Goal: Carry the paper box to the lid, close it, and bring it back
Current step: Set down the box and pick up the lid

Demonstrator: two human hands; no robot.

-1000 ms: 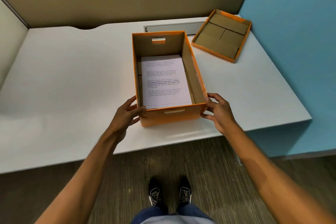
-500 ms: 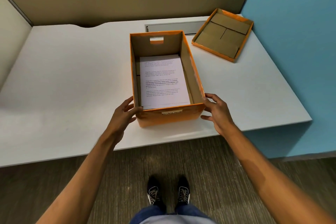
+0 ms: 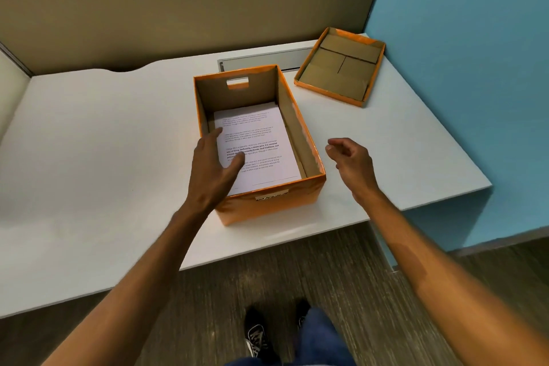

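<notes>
Two shoes [image 3: 261, 333] on the floor, two bare hands over one white surface [image 3: 89, 157], left hand [image 3: 212, 171] spread over the near left corner of one orange paper box [image 3: 267, 202], right hand [image 3: 352, 162] loosely curled, empty, just right of it, one printed sheet [image 3: 261, 142] inside, one lid [image 3: 340, 67] far beyond the right hand

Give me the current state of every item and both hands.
Paper box: open, upright on desk, unheld.
Printed sheets: flat inside box.
Lid: upside down, apart from box.
Left hand: open, over box's left wall.
Right hand: open, empty, beside box.
</notes>
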